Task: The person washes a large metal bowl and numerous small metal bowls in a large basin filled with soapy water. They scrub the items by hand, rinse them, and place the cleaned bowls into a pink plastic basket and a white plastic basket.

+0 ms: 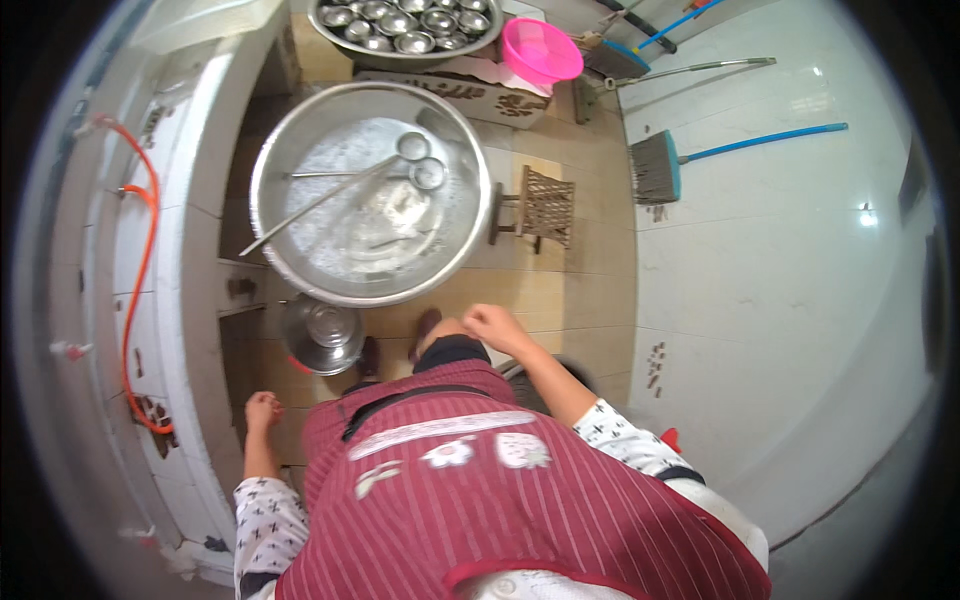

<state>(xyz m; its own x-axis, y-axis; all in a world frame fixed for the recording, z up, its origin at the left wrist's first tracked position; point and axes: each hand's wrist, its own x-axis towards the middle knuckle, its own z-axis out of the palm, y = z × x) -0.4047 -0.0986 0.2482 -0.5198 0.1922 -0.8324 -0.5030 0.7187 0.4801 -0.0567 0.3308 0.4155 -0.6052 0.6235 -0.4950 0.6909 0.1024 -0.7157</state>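
My left hand (264, 411) hangs at my side near the white counter, its fingers loosely curled with nothing visible in them. My right hand (493, 328) is held low over my right thigh, curled in a loose fist and seemingly holding nothing. Before me on the floor stands a wide metal basin (375, 299) with cloudy, sudsy water in it. Two long-handled metal ladles (330, 201) lie in the basin; one handle sticks out past the left rim. Between the basin and my feet sits a smaller metal pot (298, 337), with a round shiny shape inside.
A small stool with a woven seat (546, 206) stands right of the basin. Farther off are a large basin of metal bowls (405, 61) and a pink plastic basin (541, 51). A blue-handled broom (657, 169) is against the right wall. An orange hose (141, 300) hangs at the left.
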